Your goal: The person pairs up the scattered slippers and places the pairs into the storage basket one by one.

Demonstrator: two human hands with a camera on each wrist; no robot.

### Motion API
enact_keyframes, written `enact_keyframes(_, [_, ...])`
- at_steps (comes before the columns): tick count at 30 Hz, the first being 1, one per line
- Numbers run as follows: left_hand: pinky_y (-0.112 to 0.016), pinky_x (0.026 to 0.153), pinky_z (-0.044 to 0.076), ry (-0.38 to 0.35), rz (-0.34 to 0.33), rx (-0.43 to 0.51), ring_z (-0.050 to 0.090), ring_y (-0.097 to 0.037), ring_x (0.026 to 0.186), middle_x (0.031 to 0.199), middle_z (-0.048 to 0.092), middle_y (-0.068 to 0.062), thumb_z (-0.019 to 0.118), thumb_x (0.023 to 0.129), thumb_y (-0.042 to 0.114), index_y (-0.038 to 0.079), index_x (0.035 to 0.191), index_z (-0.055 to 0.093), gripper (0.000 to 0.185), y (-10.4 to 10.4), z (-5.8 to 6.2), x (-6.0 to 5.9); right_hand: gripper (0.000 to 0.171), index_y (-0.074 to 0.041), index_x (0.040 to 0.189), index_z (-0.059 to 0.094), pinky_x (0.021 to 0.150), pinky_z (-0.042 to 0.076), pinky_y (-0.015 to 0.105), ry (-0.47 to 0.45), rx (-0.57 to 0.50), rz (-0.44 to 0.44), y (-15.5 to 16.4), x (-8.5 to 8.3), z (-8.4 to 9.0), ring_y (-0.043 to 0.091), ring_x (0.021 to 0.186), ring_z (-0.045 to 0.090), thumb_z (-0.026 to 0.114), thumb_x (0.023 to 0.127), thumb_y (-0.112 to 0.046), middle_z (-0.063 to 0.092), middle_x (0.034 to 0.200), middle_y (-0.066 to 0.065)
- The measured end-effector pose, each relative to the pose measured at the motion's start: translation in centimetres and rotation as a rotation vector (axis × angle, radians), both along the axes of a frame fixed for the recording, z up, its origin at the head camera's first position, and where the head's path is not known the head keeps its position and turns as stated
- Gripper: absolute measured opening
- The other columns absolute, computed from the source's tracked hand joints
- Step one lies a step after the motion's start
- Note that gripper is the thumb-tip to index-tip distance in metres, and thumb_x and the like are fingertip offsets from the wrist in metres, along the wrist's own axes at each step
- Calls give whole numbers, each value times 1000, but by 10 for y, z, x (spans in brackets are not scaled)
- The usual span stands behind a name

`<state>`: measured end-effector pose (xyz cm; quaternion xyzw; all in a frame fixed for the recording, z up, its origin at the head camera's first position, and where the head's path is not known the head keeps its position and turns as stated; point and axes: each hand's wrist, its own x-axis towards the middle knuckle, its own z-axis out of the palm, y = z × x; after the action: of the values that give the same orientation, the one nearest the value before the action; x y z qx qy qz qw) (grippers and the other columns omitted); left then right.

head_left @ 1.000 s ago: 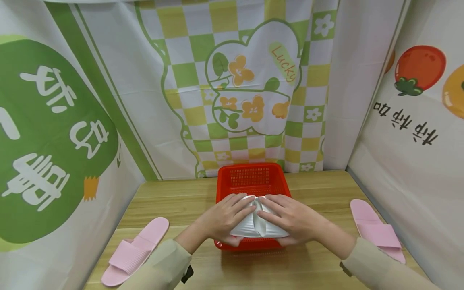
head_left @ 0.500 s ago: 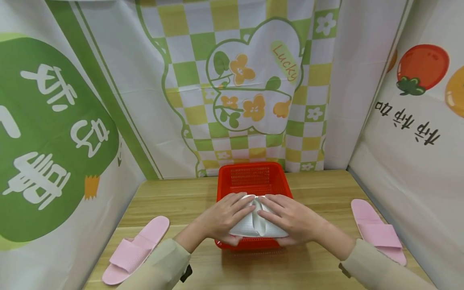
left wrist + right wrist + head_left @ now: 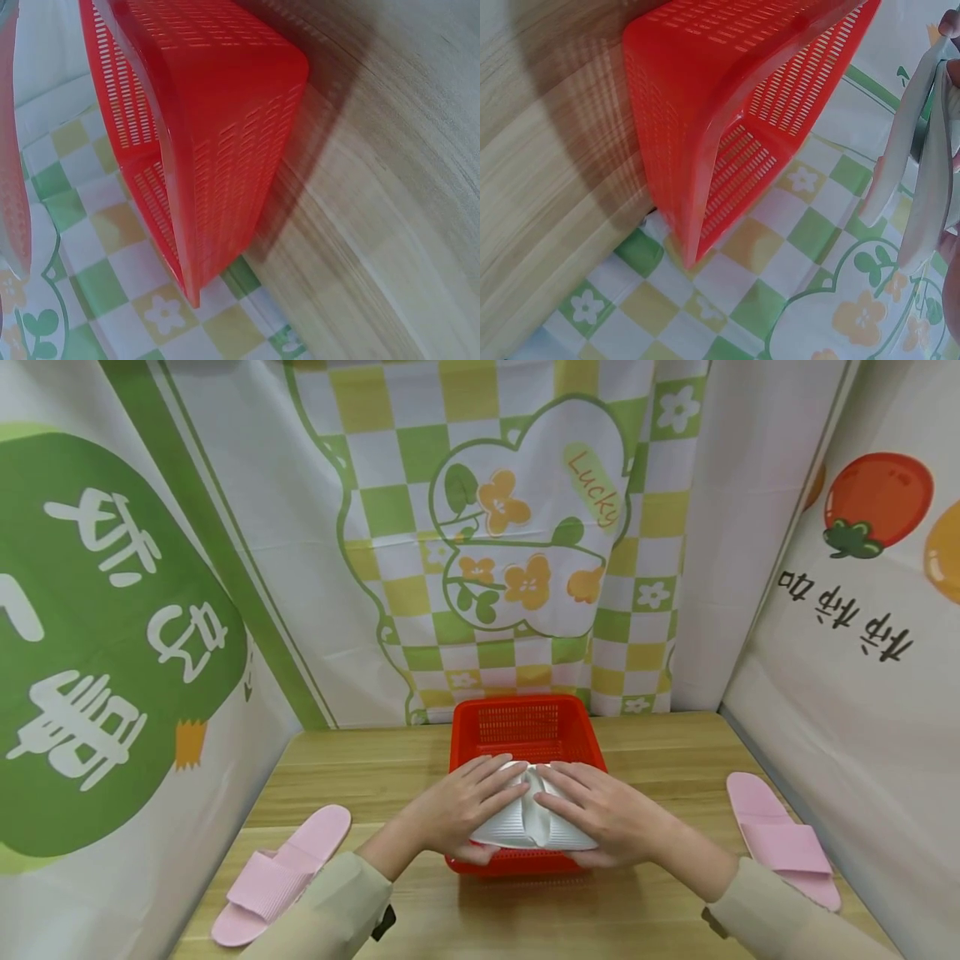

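Observation:
A pair of white slippers [image 3: 504, 827] with ribbed straps is held side by side over the near part of a red plastic basket [image 3: 461, 739]. My left hand [image 3: 461, 810] grips the left side, fingers across the top and thumb underneath. On the other side my right hand [image 3: 603, 810] holds them the same way, the fingertips of both hands almost meeting in the middle. The right wrist view shows two pale soles [image 3: 922, 172] close together, above the basket's rim. Only a sole's edge [image 3: 13, 172] appears in the left wrist view.
A pink slipper [image 3: 281, 877] lies at the left of the wooden table [image 3: 360, 768], another pink slipper [image 3: 783, 843] at the right edge. Printed cloth [image 3: 517, 660] hangs behind the basket, with cloth walls on both sides.
Both hands keep their hold on the white slippers over the basket. The left hand and the slippers' left side have shifted very slightly left; the head view has moved a little.

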<state>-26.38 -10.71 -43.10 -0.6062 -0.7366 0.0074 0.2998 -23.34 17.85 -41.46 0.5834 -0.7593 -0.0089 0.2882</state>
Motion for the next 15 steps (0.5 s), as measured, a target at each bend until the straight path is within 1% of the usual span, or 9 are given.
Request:
enact_keyframes(3, [-46, 110, 31, -5, -2, -2, 37, -36, 135, 148, 39, -19, 63, 74, 48, 4, 143, 41, 85, -1, 0, -1, 66, -4, 137, 47, 103, 40, 46, -12, -12, 4, -1, 1, 0, 37, 126, 47, 57, 87, -46, 47, 140, 23])
enact_keyframes(5, [-46, 110, 31, -8, -3, -2, 36, -36, 136, 149, 38, -19, 63, 74, 48, 4, 144, 41, 86, -2, 0, -1, 66, -3, 137, 47, 103, 40, 46, -16, -20, 8, -1, 1, 0, 37, 126, 47, 57, 88, -46, 47, 140, 23])
enact_keyframes(12, [-48, 108, 34, -1, -5, -9, 36, -36, 136, 149, 37, -19, 61, 75, 51, 4, 145, 40, 86, -4, 1, -2, 70, -4, 136, 47, 103, 40, 47, -29, -28, 7, -1, 1, 1, 37, 126, 46, 65, 83, -45, 47, 139, 23])
enact_keyframes(15, [-48, 108, 33, -7, -3, -12, 35, -36, 136, 149, 37, -19, 62, 76, 51, 4, 145, 40, 86, -5, 2, -2, 72, -4, 137, 47, 103, 39, 47, -37, -30, 5, -1, 1, 1, 37, 127, 46, 68, 80, -44, 47, 140, 23])
